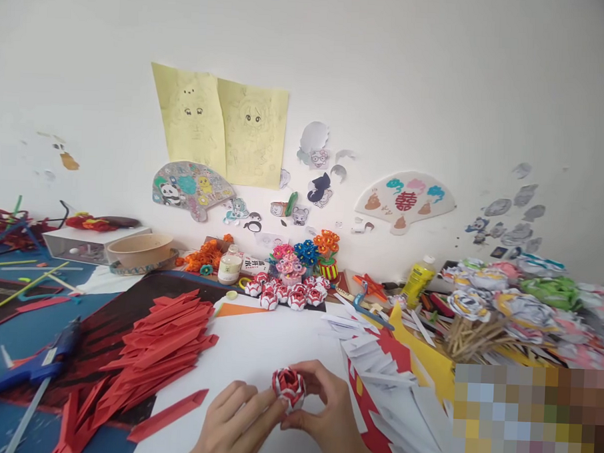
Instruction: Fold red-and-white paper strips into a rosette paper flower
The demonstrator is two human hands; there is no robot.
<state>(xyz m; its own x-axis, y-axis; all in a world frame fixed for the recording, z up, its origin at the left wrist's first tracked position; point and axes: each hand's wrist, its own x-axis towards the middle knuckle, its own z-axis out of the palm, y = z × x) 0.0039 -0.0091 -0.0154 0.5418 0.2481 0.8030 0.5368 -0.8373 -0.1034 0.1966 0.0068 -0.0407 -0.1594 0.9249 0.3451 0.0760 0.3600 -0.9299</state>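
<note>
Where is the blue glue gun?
The glue gun lies at the far left of the head view on the blue mat, left of the pile of red folded papers.

A craft table against a white wall in soft daylight.
The wall [439, 72] carries two yellow drawing sheets [221, 126], a panda paper fan [188, 188] and small cut-out stickers [314, 167]; the table [261, 348] below has a white and blue surface.
</note>
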